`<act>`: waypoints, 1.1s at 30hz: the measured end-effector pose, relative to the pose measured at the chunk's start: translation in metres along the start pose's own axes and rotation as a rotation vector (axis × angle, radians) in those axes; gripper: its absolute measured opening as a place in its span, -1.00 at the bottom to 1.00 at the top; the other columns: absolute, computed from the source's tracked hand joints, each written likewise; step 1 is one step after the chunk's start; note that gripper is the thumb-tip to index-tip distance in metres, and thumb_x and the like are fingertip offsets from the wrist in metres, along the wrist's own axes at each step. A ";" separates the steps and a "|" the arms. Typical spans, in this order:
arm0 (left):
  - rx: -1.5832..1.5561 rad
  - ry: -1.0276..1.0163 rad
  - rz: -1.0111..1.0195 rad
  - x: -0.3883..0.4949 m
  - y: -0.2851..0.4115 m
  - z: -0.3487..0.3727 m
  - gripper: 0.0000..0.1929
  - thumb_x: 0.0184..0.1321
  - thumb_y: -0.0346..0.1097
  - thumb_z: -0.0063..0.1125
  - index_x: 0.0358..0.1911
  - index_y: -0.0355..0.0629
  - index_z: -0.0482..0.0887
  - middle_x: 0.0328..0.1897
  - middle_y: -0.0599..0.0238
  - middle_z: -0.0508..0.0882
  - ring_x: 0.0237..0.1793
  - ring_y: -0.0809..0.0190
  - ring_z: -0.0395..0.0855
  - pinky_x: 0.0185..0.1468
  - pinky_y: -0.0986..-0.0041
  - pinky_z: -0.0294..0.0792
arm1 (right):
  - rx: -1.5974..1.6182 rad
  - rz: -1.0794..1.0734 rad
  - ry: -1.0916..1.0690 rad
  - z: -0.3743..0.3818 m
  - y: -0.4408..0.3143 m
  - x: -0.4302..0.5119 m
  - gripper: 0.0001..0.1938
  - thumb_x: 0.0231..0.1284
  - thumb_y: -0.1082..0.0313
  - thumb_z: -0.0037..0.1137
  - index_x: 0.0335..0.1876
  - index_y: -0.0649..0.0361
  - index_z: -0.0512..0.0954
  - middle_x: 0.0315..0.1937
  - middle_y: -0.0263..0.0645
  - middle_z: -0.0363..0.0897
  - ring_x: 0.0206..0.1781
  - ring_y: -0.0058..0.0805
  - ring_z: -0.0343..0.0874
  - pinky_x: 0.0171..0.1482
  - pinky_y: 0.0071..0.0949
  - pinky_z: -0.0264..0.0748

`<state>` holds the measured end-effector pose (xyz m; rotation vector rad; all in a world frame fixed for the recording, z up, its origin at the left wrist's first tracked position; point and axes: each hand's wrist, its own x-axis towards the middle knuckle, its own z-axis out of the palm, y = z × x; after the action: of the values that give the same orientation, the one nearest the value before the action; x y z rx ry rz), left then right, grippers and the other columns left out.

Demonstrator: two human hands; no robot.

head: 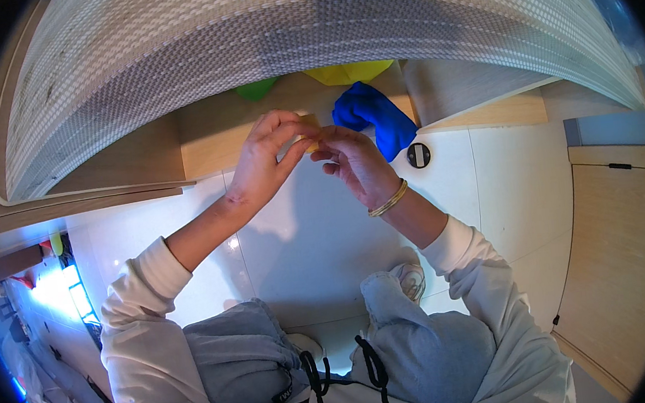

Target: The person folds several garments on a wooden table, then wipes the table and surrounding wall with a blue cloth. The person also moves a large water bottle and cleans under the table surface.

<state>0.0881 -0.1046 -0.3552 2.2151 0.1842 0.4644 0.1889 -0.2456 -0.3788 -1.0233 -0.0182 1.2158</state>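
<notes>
My left hand (268,154) is raised in front of a wooden compartment, thumb and fingertips pinching a small yellowish piece (309,122) whose material I cannot make out. From the other side my right hand (353,160), with a gold-coloured bangle (389,199) at its wrist, closes its thumb and index finger on the same piece. The fingers cover much of it. Just beyond the right hand, a crumpled blue cloth (375,117) hangs over the compartment's front edge. Farther in, a yellow item (348,72) and a green item (256,89) show partly under the overhanging woven surface.
A beige and grey woven mat (295,35) spans the top, above the wooden compartment (212,145). On the tiled floor (315,243) lies a round black object (419,155) with a pale rectangle. A wooden cabinet door (617,243) stands at right. Bright light and assorted items fill the left.
</notes>
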 end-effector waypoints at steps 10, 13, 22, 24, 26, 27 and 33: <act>-0.343 -0.013 -0.481 0.004 -0.013 0.000 -0.90 0.26 -0.38 0.04 -0.22 -0.20 0.53 -0.16 0.35 0.56 -0.13 0.41 0.49 -0.01 0.54 0.35 | -0.383 -0.314 0.010 -0.008 0.009 0.009 -0.85 0.23 0.30 0.08 -0.22 0.20 0.53 -0.31 -0.37 0.60 -0.30 -0.66 0.51 -0.22 -0.62 0.40; -0.381 -0.108 -0.481 0.003 -0.016 0.000 -0.91 0.26 -0.37 0.03 -0.34 -0.22 0.47 -0.25 0.38 0.55 -0.17 0.45 0.46 -0.03 0.58 0.34 | -0.542 -0.439 -0.005 -0.011 0.015 0.014 -0.87 0.22 0.38 0.09 -0.26 0.29 0.52 -0.35 -0.31 0.61 -0.34 -0.65 0.51 -0.24 -0.64 0.44; -0.313 -0.050 -0.491 -0.005 -0.025 0.009 -0.89 0.16 -0.35 0.13 -0.42 -0.23 0.54 -0.61 0.42 0.38 -0.52 0.42 0.31 -0.38 0.53 0.30 | -0.457 -0.246 -0.046 -0.009 0.019 0.013 -0.84 0.22 0.25 0.09 -0.20 0.11 0.48 -0.34 -0.35 0.62 -0.27 -0.68 0.54 -0.22 -0.64 0.34; -0.101 -0.063 -0.248 -0.007 -0.029 0.010 -0.93 0.10 -0.40 0.13 -0.38 -0.21 0.57 -0.56 0.36 0.47 -0.49 0.34 0.43 -0.36 0.48 0.37 | -0.368 -0.062 -0.010 -0.010 0.020 0.012 -0.87 0.20 0.22 0.09 -0.24 0.05 0.48 -0.34 -0.39 0.61 -0.28 -0.69 0.53 -0.23 -0.64 0.29; 0.299 -0.114 0.241 -0.009 -0.031 0.009 -0.89 0.03 -0.44 0.14 -0.33 -0.19 0.59 -0.46 0.28 0.58 -0.43 0.21 0.57 -0.31 0.41 0.45 | -0.261 0.041 0.030 -0.012 0.022 0.012 -0.90 0.19 0.22 0.09 -0.27 0.00 0.49 -0.35 -0.43 0.61 -0.28 -0.68 0.52 -0.23 -0.62 0.26; 0.321 -0.142 0.217 -0.011 -0.031 0.009 -0.86 0.01 -0.44 0.14 -0.31 -0.19 0.60 -0.40 0.26 0.59 -0.39 0.16 0.58 -0.28 0.38 0.47 | -0.203 0.063 0.045 -0.012 0.024 0.012 -0.91 0.18 0.23 0.09 -0.28 -0.01 0.49 -0.34 -0.45 0.61 -0.28 -0.67 0.51 -0.23 -0.60 0.26; 0.301 -0.213 0.107 -0.015 -0.021 0.012 -0.73 0.03 -0.46 0.17 -0.14 -0.14 0.63 -0.17 0.20 0.64 -0.18 0.08 0.62 -0.07 0.36 0.50 | -0.006 0.109 0.050 -0.017 0.031 0.015 -0.89 0.14 0.16 0.12 -0.28 -0.08 0.50 -0.27 -0.49 0.57 -0.19 -0.62 0.39 -0.14 -0.53 0.20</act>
<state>0.0795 -0.1042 -0.3825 2.5608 0.0225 0.2679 0.1808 -0.2455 -0.4164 -1.0705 0.0736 1.2888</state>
